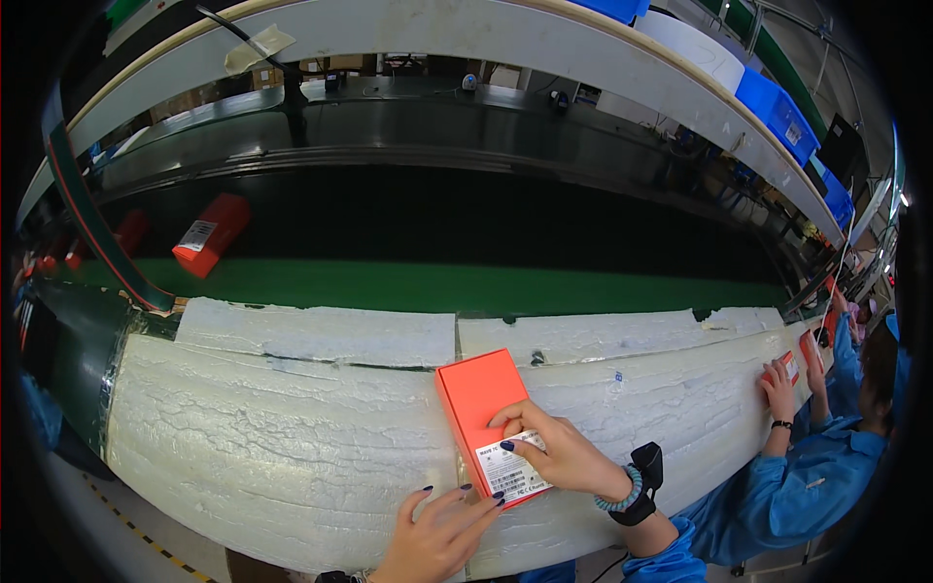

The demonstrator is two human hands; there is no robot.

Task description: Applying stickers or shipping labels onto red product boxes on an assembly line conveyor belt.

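A flat orange-red box (486, 394) lies slanted on the pale, wrapped work surface in front of me. On its lower end is a white printed label (510, 476). My right hand (554, 452) is over the box with fingers curled, the thumb at the label's upper edge; whether anything is pinched in it is hidden. A dark band device and a beaded bracelet are on that wrist. My left hand (442, 534) has its fingers spread, with the tips at the box's lower left corner and the label's lower edge.
Beyond the worktop runs a dark green conveyor belt (486, 282), with a red box (214, 233) on its left part. A curved strap (83, 219) rises at the left. At right, a co-worker in blue (807, 486) handles an orange box. Blue bins (777, 112) stand on the upper shelf.
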